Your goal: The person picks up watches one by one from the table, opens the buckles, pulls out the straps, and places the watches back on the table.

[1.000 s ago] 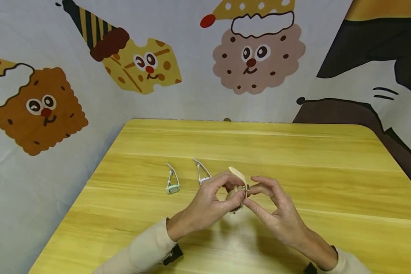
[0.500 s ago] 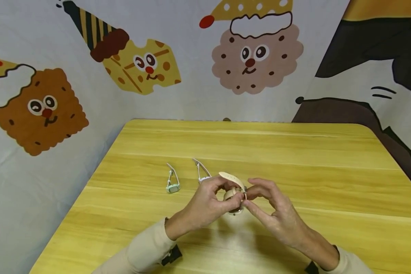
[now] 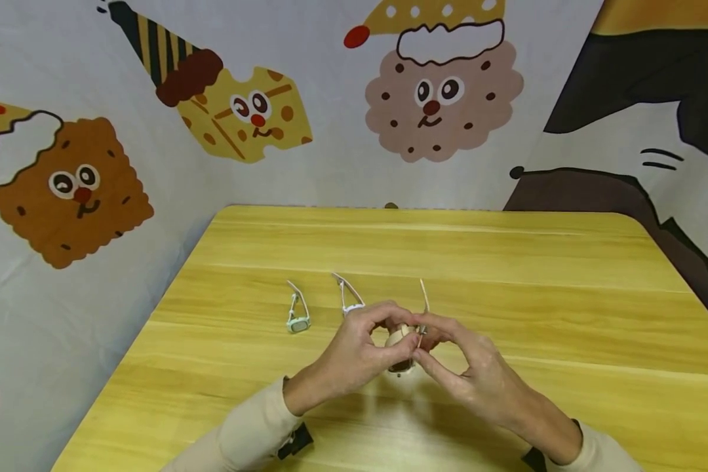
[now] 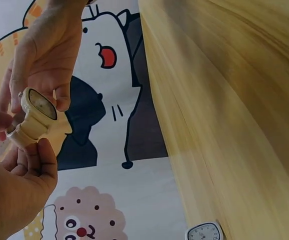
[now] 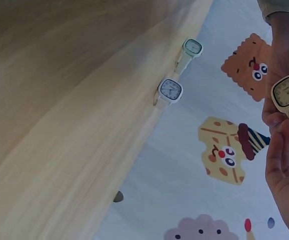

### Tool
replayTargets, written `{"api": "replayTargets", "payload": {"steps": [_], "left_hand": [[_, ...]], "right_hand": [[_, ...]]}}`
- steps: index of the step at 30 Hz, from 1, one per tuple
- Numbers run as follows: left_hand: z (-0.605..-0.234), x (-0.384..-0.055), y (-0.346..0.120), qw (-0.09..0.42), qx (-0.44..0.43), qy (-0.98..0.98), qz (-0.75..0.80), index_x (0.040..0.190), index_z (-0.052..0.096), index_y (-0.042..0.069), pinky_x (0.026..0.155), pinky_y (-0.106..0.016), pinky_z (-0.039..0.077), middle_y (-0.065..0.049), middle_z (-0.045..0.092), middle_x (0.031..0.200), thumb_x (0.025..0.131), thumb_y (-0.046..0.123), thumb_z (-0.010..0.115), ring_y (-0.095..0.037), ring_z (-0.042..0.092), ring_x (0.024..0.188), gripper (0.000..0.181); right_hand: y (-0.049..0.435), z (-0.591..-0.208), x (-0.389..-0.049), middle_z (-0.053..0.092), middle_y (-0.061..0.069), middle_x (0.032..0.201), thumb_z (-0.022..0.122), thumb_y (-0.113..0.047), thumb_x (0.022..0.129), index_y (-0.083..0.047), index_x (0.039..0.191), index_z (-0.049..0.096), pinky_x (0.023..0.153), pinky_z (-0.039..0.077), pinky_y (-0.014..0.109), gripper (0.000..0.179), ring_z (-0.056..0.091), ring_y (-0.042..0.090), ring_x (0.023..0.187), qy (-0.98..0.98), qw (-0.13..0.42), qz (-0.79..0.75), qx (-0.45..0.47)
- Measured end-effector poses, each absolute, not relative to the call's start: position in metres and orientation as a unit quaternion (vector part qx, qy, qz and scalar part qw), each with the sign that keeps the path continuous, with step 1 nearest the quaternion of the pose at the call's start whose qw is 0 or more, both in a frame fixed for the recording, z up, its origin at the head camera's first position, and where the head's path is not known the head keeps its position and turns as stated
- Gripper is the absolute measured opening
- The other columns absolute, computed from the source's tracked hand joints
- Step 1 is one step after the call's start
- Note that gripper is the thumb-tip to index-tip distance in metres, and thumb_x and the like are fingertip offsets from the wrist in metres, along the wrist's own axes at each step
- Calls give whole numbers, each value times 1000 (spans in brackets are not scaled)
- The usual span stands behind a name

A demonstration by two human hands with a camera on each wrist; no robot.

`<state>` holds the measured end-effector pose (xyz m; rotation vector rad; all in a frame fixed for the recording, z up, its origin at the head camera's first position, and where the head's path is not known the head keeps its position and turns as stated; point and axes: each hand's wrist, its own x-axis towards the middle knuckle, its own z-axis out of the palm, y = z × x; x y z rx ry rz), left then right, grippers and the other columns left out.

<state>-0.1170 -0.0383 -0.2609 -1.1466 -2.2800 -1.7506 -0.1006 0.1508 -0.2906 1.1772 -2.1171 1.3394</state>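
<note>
Both hands hold a cream wristwatch above the table. My left hand grips it near its case, with thumb and fingers on either side. Thumb and fingers of my right hand pinch the strap by the metal buckle. The strap's free end points upward past the right fingers. In the left wrist view the round-cornered dial shows between the two hands, the band looped behind it. Fingers hide part of the band and buckle.
A mint-green watch and a white watch rest on the wooden table, left of the hands. Behind stands a cloth printed with cartoon biscuits and cheese. A black piece is on the left wrist.
The strap's free end, arched over to the left half a second ago, now stands nearly upright. My right fingers have moved left and closed in on the buckle. My left hand barely moves.
</note>
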Motion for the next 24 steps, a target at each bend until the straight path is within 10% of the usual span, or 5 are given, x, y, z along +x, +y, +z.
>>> {"api": "replayTargets", "payload": {"steps": [24], "left_hand": [[-286, -128, -40, 22, -403, -731, -550, 107, 57, 9, 75, -24, 49, 1, 61, 89, 90, 12, 55, -7, 58, 77, 17]], "right_hand": [[145, -269, -95, 61, 3, 77, 64, 8, 77, 10, 116, 41, 73, 51, 30, 45, 59, 12, 70, -741, 163, 517, 397]]}}
